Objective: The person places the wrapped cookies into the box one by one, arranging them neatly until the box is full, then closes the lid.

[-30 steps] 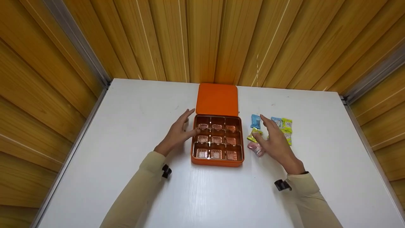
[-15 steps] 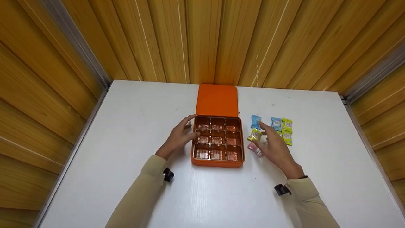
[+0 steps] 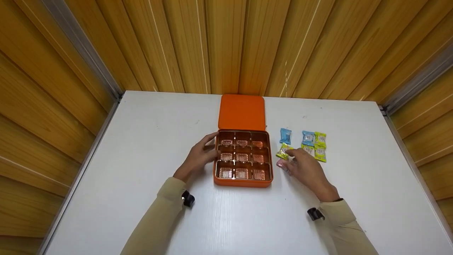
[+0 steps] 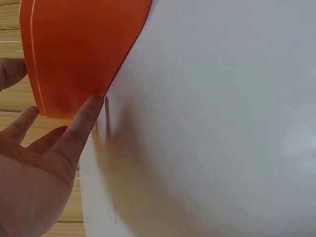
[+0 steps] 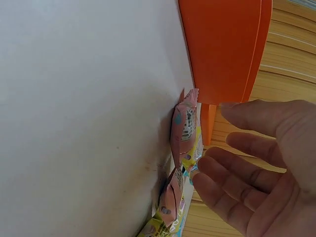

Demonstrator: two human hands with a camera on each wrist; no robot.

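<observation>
An orange tin (image 3: 243, 183) with a brown insert of small square compartments lies on the white table, its lid (image 3: 241, 111) folded back. My left hand (image 3: 197, 156) rests against the tin's left side, fingers extended; in the left wrist view its fingertips (image 4: 94, 104) meet the orange wall. My right hand (image 3: 307, 169) hovers low over wrapped candies right of the tin. Its index finger overlaps a yellow candy (image 3: 282, 152), and the thumb is over a pink candy (image 3: 280, 163). In the right wrist view its loosely bent fingers are apart from the pink candy (image 5: 183, 126).
A blue candy (image 3: 285, 135) lies beyond the yellow one. Farther right sit another blue candy (image 3: 308, 137) and several yellow-green candies (image 3: 320, 140). A second pink candy (image 5: 171, 197) shows in the right wrist view. Wood-grain panels (image 3: 226, 46) wall in the table.
My left hand has come in against the tin's left side, its thumb drawn back to the rim. My right hand has lowered towards the near yellow and pink candies, thumb and index closer together.
</observation>
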